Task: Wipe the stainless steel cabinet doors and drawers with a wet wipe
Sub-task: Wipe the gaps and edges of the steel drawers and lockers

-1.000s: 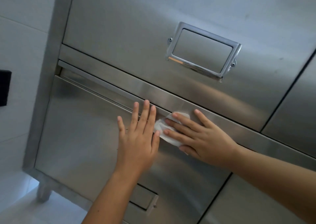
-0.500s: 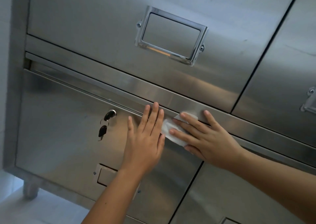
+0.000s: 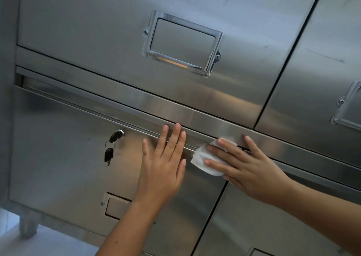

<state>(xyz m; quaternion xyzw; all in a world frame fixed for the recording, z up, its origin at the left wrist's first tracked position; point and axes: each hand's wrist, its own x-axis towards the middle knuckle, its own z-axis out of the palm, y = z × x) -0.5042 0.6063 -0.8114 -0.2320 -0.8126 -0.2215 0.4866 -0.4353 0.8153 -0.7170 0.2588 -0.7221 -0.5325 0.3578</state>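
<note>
Right hand (image 3: 252,169) has slid rightward, now apart from left hand (image 3: 162,167).
Right fingers (image 3: 220,153) flat, spread, pressing wet wipe (image 3: 201,158) on cabinet door (image 3: 58,158) top edge; left palm flat, holding nothing, same door.

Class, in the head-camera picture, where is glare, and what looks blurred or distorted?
Head view: pale glare bands the brushed steel rail above the white wet wipe; head view: an orange glint on the chrome label frame; head view: the dark door seam runs slanted, not upright; head view: the round cabinet foot is soft.
</note>
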